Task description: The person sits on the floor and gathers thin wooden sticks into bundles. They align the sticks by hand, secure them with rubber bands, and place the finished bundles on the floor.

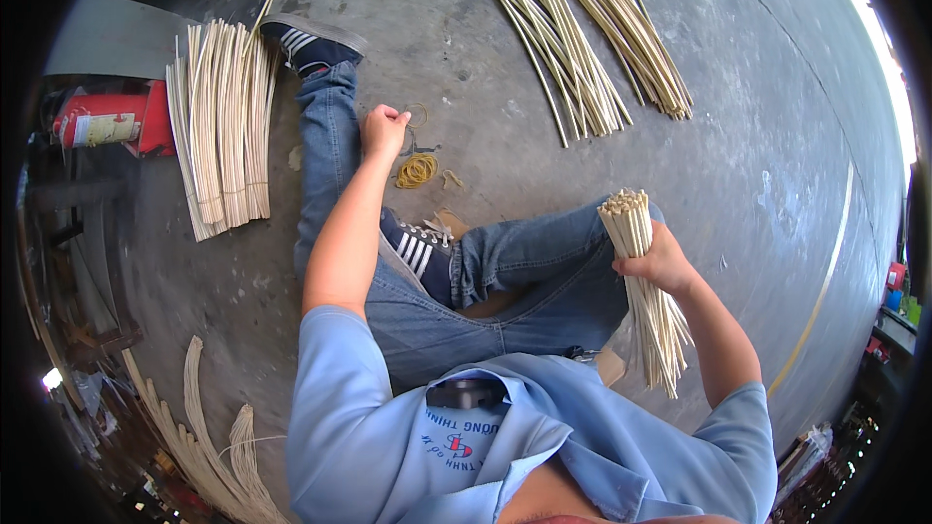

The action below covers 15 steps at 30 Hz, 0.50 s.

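Note:
My right hand (656,258) is wrapped round a bundle of pale cane sticks (638,218), held upright-ish beside my bent knee with the cut ends at the top. Over the floor by my outstretched leg, my left hand (385,130) is closed in a pinch on a thin rubber band (418,113), whose loop hangs out past the fingertips. A small heap of yellow rubber bands (416,171) lies on the concrete just below that hand, with a loose rubber band (451,179) next to it.
Bundled canes (221,126) lean by my left foot, beside a red cylinder (107,120). Two loose spreads of sticks, one paler (558,49) and one browner (626,34), lie ahead on the floor. Thin strands (209,437) lie at the lower left.

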### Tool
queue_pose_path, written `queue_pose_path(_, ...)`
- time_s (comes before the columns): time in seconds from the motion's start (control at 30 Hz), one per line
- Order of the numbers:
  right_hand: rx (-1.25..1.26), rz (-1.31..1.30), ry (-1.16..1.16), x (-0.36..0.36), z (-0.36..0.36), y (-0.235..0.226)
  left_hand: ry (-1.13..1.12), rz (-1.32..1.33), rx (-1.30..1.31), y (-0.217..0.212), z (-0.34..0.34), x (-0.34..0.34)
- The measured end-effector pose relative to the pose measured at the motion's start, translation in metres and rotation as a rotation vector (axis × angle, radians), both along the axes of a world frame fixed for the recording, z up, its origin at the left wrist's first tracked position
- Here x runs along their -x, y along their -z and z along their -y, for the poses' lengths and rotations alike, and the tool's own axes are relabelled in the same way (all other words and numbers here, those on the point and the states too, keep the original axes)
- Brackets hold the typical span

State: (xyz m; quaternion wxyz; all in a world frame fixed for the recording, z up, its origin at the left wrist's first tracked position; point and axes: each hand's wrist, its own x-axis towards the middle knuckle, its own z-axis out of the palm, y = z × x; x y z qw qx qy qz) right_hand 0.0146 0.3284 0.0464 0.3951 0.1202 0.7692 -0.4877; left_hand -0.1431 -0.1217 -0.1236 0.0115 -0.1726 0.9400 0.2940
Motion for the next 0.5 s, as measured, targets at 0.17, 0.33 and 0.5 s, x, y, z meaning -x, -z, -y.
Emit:
queue_pose_path(0.17, -0.006, -0.027, -0.007, 0.002, 0.005, -0.005, 0.009, -0.237, 0.239, 0.020, -0.018, 0.003)
queue_pose_path(0.33, 0.019, -0.019, -0.016, 0.002, 0.004, -0.003, 0.012, -0.111, -0.563, -0.015, -0.020, 0.003)
queue_pose_path(0.5, -0.005, -0.057, -0.041, 0.004, 0.000, -0.005, 0.093, 0.160, -1.116, -0.069, -0.025, -0.015)
